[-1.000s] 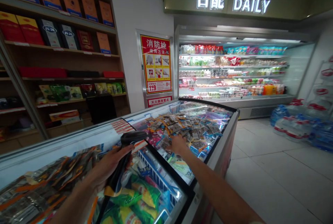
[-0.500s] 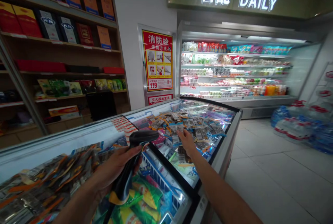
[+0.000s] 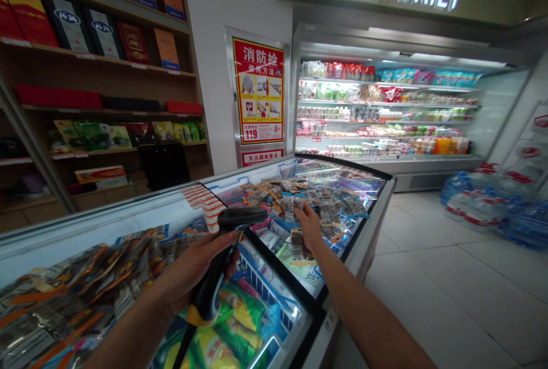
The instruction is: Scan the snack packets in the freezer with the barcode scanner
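My left hand [image 3: 192,269] grips a black barcode scanner [image 3: 222,255] by its handle, its head pointing right over the chest freezer [image 3: 368,226]. My right hand [image 3: 309,226] holds a small snack packet [image 3: 297,241] lifted from a spread of many similar small packets [image 3: 317,200] lying on the freezer's glass lid. The packet hangs below my fingers, a little right of the scanner's head.
More orange and dark packets [image 3: 77,295] cover the lid at the left. Green and yellow frozen bags [image 3: 231,323] lie inside the freezer. A lit refrigerated shelf [image 3: 385,117] stands behind, water bottle packs [image 3: 492,209] on the floor at right, wooden shelves [image 3: 98,72] at left.
My right hand picked a packet from the pile on the lid and drew it back toward me. The scanner in my left hand rose slightly and moved right.
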